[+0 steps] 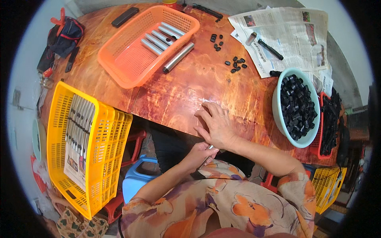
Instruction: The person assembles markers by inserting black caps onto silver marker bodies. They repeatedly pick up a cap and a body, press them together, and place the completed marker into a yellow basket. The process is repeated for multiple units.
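My left hand is closed round a thin silver tube at the table's front edge, close to my body. Most of that tube is hidden by my fingers. My right hand lies just above it, fingers spread over the table edge, its heel by the tube's upper end. Whether the palm touches the tube I cannot tell. Several silver tubes lie in the orange basket, and another silver tube with a black end rests against its right side. Small black plugs are scattered on the table.
To the right stands a pale blue bowl full of black caps, beside a red basket of black parts. Newspaper covers the far right. At left, a yellow crate holds rows of tubes; a blue stool stands below.
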`<move>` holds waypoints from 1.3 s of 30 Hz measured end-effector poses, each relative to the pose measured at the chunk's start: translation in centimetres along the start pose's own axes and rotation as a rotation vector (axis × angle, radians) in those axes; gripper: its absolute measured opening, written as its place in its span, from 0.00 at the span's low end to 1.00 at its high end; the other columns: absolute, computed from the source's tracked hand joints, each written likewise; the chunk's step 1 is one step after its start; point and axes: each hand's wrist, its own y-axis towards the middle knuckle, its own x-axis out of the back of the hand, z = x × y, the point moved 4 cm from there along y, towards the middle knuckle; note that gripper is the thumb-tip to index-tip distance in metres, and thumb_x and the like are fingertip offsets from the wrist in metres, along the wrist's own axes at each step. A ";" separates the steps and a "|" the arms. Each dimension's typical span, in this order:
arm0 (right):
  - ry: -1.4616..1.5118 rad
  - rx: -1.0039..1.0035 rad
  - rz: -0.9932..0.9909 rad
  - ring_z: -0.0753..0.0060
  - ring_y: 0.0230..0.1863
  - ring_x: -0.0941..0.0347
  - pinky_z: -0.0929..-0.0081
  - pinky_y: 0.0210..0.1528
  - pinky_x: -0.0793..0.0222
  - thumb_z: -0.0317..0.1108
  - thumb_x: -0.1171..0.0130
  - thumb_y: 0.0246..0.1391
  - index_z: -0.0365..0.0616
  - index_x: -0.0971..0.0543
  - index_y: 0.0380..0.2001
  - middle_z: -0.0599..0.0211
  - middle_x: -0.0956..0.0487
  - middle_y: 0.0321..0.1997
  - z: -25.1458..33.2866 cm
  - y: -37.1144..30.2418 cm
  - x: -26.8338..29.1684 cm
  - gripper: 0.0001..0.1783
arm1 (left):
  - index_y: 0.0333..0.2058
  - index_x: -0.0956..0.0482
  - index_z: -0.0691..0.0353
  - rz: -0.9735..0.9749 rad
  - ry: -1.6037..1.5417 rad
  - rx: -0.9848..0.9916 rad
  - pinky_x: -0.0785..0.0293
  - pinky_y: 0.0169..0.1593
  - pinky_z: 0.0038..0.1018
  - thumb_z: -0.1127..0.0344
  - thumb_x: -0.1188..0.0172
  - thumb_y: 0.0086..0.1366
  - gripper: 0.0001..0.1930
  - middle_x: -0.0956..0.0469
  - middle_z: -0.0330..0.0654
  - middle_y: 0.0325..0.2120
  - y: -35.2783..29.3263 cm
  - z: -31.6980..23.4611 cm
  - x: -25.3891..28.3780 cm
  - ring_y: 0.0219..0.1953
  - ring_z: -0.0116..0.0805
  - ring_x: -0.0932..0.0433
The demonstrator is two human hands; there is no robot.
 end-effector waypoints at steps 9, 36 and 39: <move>0.015 -0.010 0.098 0.46 0.63 0.49 0.51 0.58 0.53 0.39 0.44 0.46 0.48 0.33 0.51 0.49 0.42 0.60 -0.6 0.7 -0.6 0.26 | 0.32 0.29 0.61 0.186 0.004 0.194 0.45 0.17 0.18 0.64 0.47 0.65 0.07 0.37 0.29 0.13 0.6 -1.1 -0.6 0.14 0.17 0.40; 0.011 0.095 -0.024 0.48 0.62 0.46 0.51 0.58 0.49 0.43 0.43 0.45 0.46 0.32 0.50 0.50 0.41 0.61 -0.5 1.1 -1.9 0.27 | 0.35 0.31 0.61 -0.028 0.006 -0.071 0.44 0.15 0.21 0.60 0.49 0.67 0.10 0.41 0.30 0.12 0.6 0.6 -1.5 0.11 0.21 0.41; -0.013 0.051 -0.168 0.50 0.57 0.39 0.55 0.53 0.42 0.42 0.43 0.47 0.46 0.27 0.44 0.50 0.35 0.56 -0.8 0.9 -1.4 0.21 | 0.35 0.31 0.59 -0.110 -0.050 0.026 0.44 0.14 0.19 0.59 0.49 0.67 0.09 0.41 0.29 0.12 0.0 0.3 -1.9 0.11 0.20 0.42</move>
